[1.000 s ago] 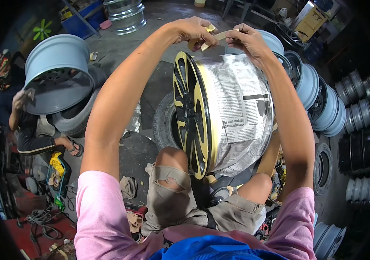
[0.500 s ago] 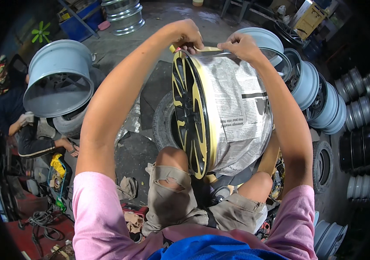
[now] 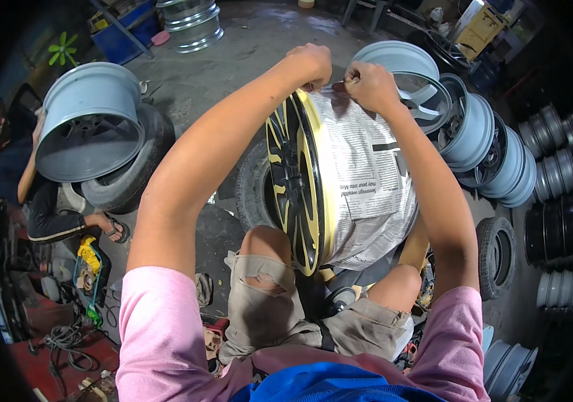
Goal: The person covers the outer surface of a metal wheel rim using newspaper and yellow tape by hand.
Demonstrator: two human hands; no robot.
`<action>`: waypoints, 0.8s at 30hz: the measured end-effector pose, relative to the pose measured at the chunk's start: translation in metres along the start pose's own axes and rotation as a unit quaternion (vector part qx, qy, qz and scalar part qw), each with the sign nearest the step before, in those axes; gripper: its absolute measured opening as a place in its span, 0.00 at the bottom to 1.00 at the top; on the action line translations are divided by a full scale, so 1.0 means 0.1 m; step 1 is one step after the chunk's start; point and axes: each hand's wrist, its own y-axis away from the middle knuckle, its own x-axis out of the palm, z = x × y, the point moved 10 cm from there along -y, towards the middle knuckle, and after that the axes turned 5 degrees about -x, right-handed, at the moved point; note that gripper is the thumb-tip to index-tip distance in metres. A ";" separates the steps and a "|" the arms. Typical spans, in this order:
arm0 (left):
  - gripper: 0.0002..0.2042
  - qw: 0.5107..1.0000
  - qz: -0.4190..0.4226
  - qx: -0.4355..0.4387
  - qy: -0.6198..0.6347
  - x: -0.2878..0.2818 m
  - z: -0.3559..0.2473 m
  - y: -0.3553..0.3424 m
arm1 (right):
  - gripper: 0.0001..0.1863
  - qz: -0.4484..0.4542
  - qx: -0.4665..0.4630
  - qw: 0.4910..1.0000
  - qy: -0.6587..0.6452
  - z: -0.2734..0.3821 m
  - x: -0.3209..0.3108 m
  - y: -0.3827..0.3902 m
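Note:
A black and yellow wheel rim (image 3: 291,177) stands on edge in front of my knees, its spoked face turned left. Newspaper (image 3: 360,181) wraps its barrel, and yellow masking tape (image 3: 324,181) runs round the edge where paper meets face. My left hand (image 3: 312,67) is closed at the top of the rim, knuckles up, its fingertips hidden behind the edge. Just right of it, my right hand (image 3: 371,86) is closed in a pinch at the paper's upper edge. What either hand holds is hidden.
Grey-blue rims (image 3: 491,147) cluster at the right, with darker rims (image 3: 558,231) stacked beyond. A tire (image 3: 496,258) lies by my right arm. On the left, a large grey rim (image 3: 88,120) leans on another tire (image 3: 132,174), beside a person's foot (image 3: 108,226).
Both hands have shifted right along the rim's top, the left one more. The yellow strip that stretched between them no longer shows. At the left, the other person's arm has risen to the grey rim.

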 end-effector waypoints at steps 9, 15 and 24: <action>0.27 0.996 -0.026 0.004 -0.085 -0.02 0.11 -0.07 | 0.19 -0.025 -0.049 0.992 0.112 0.15 -0.05 0.14; 0.19 0.993 0.105 -0.025 0.057 0.05 0.49 -0.07 | 0.25 -0.026 0.013 0.984 0.176 0.00 -0.22 0.19; 0.21 0.989 -0.006 -0.018 0.144 0.03 0.67 -0.14 | 0.14 -0.071 -0.193 0.971 0.125 0.32 -0.27 0.34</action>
